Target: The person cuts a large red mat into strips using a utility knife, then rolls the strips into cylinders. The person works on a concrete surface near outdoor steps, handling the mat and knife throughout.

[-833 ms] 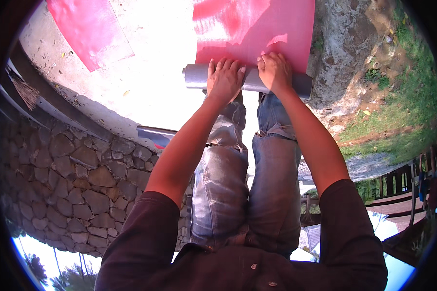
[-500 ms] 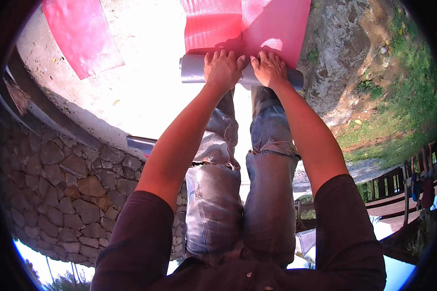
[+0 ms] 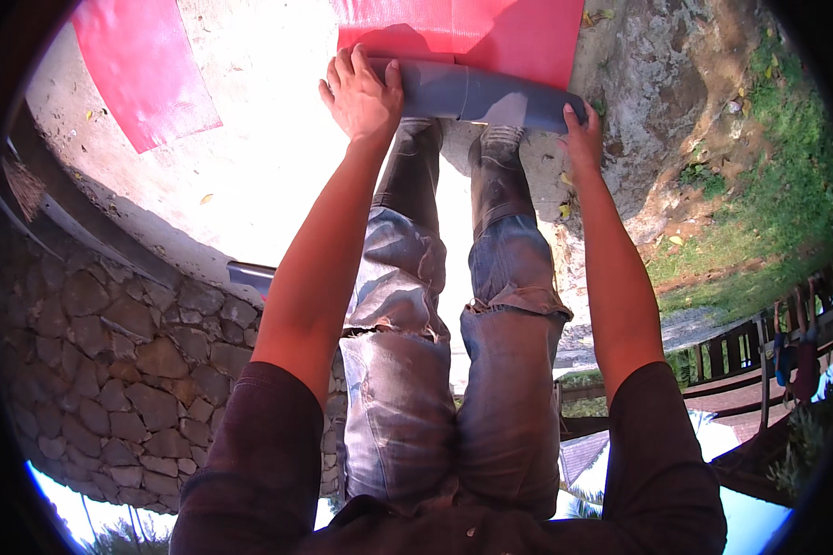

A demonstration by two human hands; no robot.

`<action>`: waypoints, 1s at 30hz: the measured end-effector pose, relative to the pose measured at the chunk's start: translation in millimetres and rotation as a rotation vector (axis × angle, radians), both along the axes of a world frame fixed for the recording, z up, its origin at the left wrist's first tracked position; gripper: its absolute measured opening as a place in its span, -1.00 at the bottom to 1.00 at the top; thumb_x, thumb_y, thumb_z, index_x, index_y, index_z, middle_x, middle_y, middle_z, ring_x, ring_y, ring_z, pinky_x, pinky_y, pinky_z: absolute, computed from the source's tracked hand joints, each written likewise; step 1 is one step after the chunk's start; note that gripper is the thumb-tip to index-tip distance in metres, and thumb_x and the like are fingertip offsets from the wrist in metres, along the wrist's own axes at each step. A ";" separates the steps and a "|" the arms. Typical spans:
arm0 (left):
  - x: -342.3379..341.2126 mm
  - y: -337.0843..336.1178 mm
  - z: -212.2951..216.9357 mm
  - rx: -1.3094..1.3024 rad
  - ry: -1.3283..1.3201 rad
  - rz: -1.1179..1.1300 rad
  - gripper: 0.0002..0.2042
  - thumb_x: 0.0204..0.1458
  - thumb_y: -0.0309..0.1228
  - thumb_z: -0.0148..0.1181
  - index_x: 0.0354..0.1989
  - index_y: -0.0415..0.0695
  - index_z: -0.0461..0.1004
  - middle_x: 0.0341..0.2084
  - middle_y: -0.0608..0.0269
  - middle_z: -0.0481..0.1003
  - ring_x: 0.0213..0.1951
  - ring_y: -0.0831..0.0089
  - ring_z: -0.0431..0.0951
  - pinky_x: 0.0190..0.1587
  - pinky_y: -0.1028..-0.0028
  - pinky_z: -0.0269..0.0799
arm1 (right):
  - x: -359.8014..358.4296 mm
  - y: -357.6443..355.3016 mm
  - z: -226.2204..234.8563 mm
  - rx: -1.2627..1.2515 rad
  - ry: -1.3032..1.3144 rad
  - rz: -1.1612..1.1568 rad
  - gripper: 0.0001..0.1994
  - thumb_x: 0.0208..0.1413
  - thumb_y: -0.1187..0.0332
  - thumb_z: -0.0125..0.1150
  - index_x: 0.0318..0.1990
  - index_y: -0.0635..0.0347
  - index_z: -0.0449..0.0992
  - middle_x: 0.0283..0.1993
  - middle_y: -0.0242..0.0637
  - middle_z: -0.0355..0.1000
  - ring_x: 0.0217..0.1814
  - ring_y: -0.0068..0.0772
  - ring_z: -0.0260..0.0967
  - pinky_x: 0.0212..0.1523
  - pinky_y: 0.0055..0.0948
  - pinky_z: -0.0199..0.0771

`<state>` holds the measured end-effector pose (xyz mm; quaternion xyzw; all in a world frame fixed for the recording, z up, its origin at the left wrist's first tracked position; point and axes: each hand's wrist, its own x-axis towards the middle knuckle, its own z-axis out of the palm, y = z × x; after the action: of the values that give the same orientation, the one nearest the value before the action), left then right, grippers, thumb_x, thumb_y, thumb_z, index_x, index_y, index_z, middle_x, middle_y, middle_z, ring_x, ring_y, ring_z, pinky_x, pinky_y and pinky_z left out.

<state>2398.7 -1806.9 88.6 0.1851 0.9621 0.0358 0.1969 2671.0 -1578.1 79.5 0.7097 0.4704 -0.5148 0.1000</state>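
Note:
A grey-backed red mat is partly rolled up, and its roll [image 3: 491, 95] lies crosswise just beyond my feet. The flat red part [image 3: 514, 37] stretches away from me, with a seam line near its middle. At the roll's left end lies my left hand [image 3: 363, 100], fingers spread and stretched out, thumb on the grey surface. My right hand [image 3: 582, 137] closes around the right end, thumb on top and the other fingers at the far side. The underside of the roll is hidden.
Another red mat [image 3: 143, 74] lies flat at the left on the pale concrete. A dark rolled piece [image 3: 250, 275] sits by the stone wall [image 3: 157, 370]. Rough rock [image 3: 652, 102] and grass [image 3: 791, 176] border the right side. My shoes [image 3: 500, 143] stand just behind the roll.
My hands have moved apart from the middle of the roll to its two ends. The roll now lies slightly farther away and slants down to the right.

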 end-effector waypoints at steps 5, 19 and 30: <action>-50.0 -35.6 1.4 0.218 -0.496 0.685 -0.40 0.18 -0.03 0.41 0.20 -0.30 0.55 0.09 -0.14 0.61 0.12 0.06 0.61 0.21 0.21 0.49 | 4.0 21.4 -23.9 0.105 -0.073 0.125 -0.32 0.16 -0.01 0.53 0.32 0.21 0.51 0.32 -0.05 0.52 0.22 -0.16 0.55 0.16 -0.23 0.54; -53.2 -54.2 65.6 0.035 -0.715 0.572 -0.46 0.18 -0.15 0.42 0.26 -0.18 0.51 -0.05 -0.09 0.66 0.01 0.20 0.67 0.09 0.26 0.55 | -9.7 47.2 48.4 -0.033 -0.386 0.607 -0.49 0.26 -0.04 0.36 0.16 0.15 0.65 0.08 -0.09 0.64 0.11 -0.14 0.63 0.14 -0.19 0.55; -49.8 -79.6 105.4 0.065 -0.753 0.579 -0.38 0.10 -0.11 0.50 0.24 -0.19 0.44 -0.22 0.00 0.65 -0.18 0.31 0.66 -0.09 0.31 0.56 | 29.3 29.6 87.2 0.080 -0.025 0.474 -0.52 0.30 0.22 0.36 0.33 0.05 0.51 0.09 -0.07 0.62 0.12 -0.13 0.61 0.16 -0.22 0.53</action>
<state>2348.9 -1886.5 194.0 -0.1105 0.8342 0.1838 0.5081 2700.2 -1548.4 166.7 0.5892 0.6427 -0.4489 0.1956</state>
